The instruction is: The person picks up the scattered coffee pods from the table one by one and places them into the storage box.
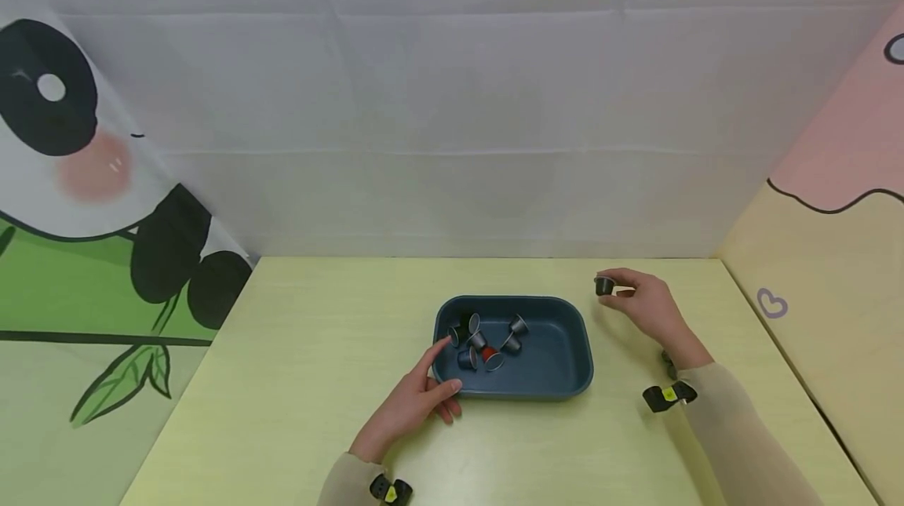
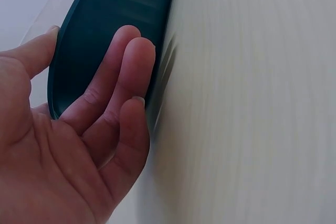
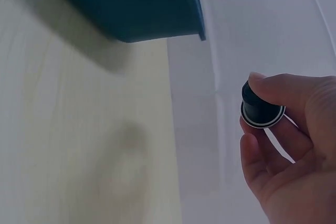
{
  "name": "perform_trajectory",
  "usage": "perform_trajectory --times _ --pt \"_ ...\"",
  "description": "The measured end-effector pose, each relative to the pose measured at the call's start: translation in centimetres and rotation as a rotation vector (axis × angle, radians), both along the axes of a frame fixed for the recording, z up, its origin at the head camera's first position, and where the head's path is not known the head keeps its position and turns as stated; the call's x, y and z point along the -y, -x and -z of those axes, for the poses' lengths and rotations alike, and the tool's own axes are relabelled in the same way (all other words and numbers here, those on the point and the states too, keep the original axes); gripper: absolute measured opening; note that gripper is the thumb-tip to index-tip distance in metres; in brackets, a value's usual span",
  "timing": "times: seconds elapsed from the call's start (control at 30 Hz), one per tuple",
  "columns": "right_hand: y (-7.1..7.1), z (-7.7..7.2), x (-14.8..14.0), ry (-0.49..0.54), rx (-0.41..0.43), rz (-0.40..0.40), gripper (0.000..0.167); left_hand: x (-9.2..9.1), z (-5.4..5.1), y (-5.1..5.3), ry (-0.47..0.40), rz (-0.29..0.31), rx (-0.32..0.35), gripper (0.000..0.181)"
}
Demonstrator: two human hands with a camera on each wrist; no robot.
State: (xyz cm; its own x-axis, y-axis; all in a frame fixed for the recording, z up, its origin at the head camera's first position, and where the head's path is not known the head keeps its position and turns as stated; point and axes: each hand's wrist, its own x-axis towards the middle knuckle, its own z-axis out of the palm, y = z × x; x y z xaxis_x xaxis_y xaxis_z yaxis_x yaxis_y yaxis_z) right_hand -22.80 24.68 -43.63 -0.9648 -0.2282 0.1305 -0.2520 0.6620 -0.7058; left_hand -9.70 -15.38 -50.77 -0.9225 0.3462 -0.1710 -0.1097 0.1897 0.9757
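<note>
In the head view, my right hand [image 1: 648, 307] holds a dark coffee capsule [image 1: 603, 285] above the table, just right of the tray. The right wrist view shows thumb and fingers pinching this capsule [image 3: 261, 109], its pale-edged rim facing down. My left hand [image 1: 417, 400] is at the near left corner of a dark blue tray [image 1: 558, 394], thumb and index finger touching its rim. Its other fingers [image 2: 137, 72] lie loosely bent beside the tray's outer wall in the left wrist view. Several capsules [image 1: 477, 340], mostly dark or silvery and one red [image 1: 489, 353], lie in the tray's left half.
The tray stands on a pale yellow wood-grain table [image 1: 297, 380]. A whitish cloth wall [image 1: 452, 137] rises behind the table's far edge. Printed panels with cartoon pictures flank it, a green and white one [image 1: 85, 278] left and a pink and cream one [image 1: 833, 255] right.
</note>
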Motion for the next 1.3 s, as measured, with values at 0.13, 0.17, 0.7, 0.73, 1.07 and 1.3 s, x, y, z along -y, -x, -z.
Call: perform_trajectory --times 0.13,0.17,0.7,0.73,1.07,1.3 --pt "0.2 -0.8 0.7 0.001 0.014 0.005 0.045 0.0 0.0 0.0 -0.005 -0.005 0.007 0.076" --pt "0.2 -0.9 0.9 0.002 0.016 0.004 0.045 0.0 0.0 0.0 -0.006 -0.006 0.008 0.076" --pt "1.2 -2.5 4.7 0.062 -0.003 -0.074 0.042 0.0 -0.3 -0.1 0.001 -0.001 -0.001 0.076" --pt "1.3 -2.5 5.0 0.068 -0.009 -0.084 0.042 -0.1 -0.3 -0.1 -0.001 -0.001 0.0 0.075" --pt "2.3 -1.9 8.2 0.165 -0.075 -0.127 0.042 0.0 0.0 0.0 -0.024 -0.001 -0.003 0.075" --pt "3.1 -1.0 9.8 0.251 -0.094 -0.124 0.04 0.0 0.3 0.1 -0.032 -0.002 0.008 0.075"
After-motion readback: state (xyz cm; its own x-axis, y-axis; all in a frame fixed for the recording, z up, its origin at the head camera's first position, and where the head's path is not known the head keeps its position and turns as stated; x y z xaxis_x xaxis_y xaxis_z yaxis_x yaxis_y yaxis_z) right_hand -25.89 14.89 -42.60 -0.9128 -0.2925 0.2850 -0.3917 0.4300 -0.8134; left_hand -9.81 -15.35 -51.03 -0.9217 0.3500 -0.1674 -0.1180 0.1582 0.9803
